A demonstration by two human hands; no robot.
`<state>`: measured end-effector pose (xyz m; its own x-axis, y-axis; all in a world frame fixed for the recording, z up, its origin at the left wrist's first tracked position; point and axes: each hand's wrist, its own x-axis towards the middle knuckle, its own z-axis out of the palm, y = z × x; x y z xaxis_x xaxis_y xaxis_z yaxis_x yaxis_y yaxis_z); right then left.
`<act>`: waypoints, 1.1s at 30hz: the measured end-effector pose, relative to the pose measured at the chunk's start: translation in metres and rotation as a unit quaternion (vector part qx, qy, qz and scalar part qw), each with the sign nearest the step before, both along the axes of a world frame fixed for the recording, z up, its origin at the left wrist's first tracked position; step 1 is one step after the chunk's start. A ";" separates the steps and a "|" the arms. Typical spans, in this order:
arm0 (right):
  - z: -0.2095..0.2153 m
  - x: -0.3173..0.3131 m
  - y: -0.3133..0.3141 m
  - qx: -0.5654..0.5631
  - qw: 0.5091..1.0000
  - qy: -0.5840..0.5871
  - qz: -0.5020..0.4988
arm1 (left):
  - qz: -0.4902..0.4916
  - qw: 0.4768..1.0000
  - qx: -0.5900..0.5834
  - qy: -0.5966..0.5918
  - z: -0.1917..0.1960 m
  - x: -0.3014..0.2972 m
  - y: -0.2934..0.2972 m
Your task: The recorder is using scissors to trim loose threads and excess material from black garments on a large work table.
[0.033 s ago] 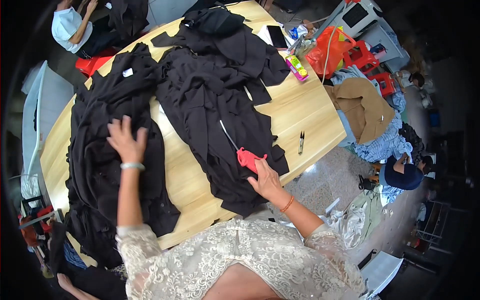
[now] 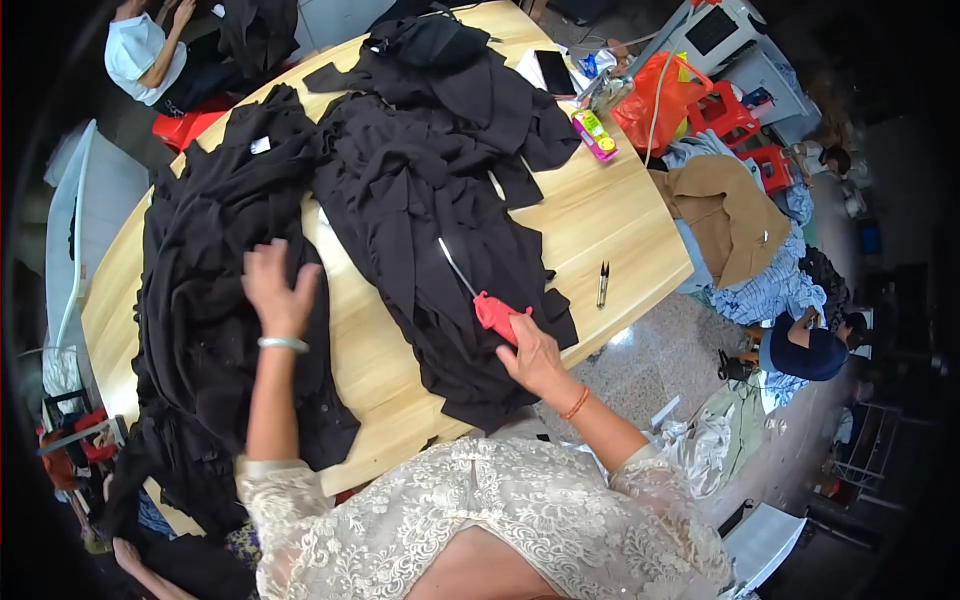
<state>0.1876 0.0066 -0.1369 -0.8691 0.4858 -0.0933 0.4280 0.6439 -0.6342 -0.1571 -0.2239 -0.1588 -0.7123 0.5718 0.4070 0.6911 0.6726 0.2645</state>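
Note:
My right hand (image 2: 536, 360) is wrapped round the red handle of an air blow gun (image 2: 495, 314). Its long thin metal nozzle points up and to the left over a heap of black garments (image 2: 400, 200) in the middle of the table. To the left, another black garment (image 2: 200, 260) lies spread lengthwise, with a small white tag (image 2: 261, 145) near its far end. Over this garment's right side is my left hand (image 2: 283, 290), slightly blurred, its fingers apart and nothing in it. Whether that hand touches the cloth I cannot tell.
On the wooden table (image 2: 610, 215) lie small thread snips (image 2: 603, 285), a phone (image 2: 554, 74) and a pink-and-green packet (image 2: 594, 134). A red plastic bag (image 2: 655, 105) and a brown garment (image 2: 722, 215) on piled cloth stand right. Other people sit at far left and right; a person's arm (image 2: 140, 570) shows lower left.
My left hand has shifted a little to the right over the left garment. The white tag has moved slightly right. My right hand and the air blow gun stay almost where they were.

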 end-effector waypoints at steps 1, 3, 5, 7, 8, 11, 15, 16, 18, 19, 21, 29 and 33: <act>0.003 -0.003 0.003 0.005 0.999 0.032 0.001 | -0.062 0.981 0.057 -0.174 -0.001 0.027 0.009; 0.016 -0.010 0.014 -0.006 0.999 0.036 0.011 | -0.061 0.896 0.175 -0.403 -0.012 0.082 0.034; 0.034 -0.015 0.028 -0.070 0.997 0.032 0.002 | -0.077 0.840 0.257 -0.472 0.000 0.109 0.070; 0.042 -0.013 0.048 -0.168 0.983 0.069 -0.032 | -0.003 0.904 0.159 -0.398 -0.002 0.104 0.086; 0.045 -0.010 0.059 -0.190 0.977 0.075 -0.056 | -0.018 0.899 0.240 -0.366 -0.006 0.099 0.088; 0.044 0.002 0.093 -0.233 0.956 0.138 -0.114 | -0.030 0.893 0.291 -0.342 0.018 0.091 0.096; 0.022 0.025 0.130 -0.267 0.945 0.100 -0.157 | 0.026 0.889 0.308 -0.338 0.019 0.094 0.099; 0.008 0.030 0.138 -0.279 0.941 0.071 -0.177 | 0.043 0.872 0.340 -0.349 0.011 0.097 0.100; -0.011 0.033 0.143 -0.266 0.942 0.052 -0.198 | 0.072 0.835 0.387 -0.384 0.010 0.107 0.106; -0.017 0.038 0.145 -0.269 0.942 0.053 -0.194 | 0.076 0.825 0.395 -0.398 0.010 0.113 0.108; -0.010 0.040 0.132 -0.205 0.957 0.116 -0.170 | 0.065 0.812 0.400 -0.421 0.023 0.125 0.108; 0.023 0.032 0.126 -0.282 0.953 0.091 -0.062 | -0.077 0.739 0.491 -0.454 0.151 0.108 0.178; 0.033 0.023 0.136 -0.297 0.946 0.114 -0.068 | -0.173 0.689 0.591 -0.383 0.147 0.080 0.221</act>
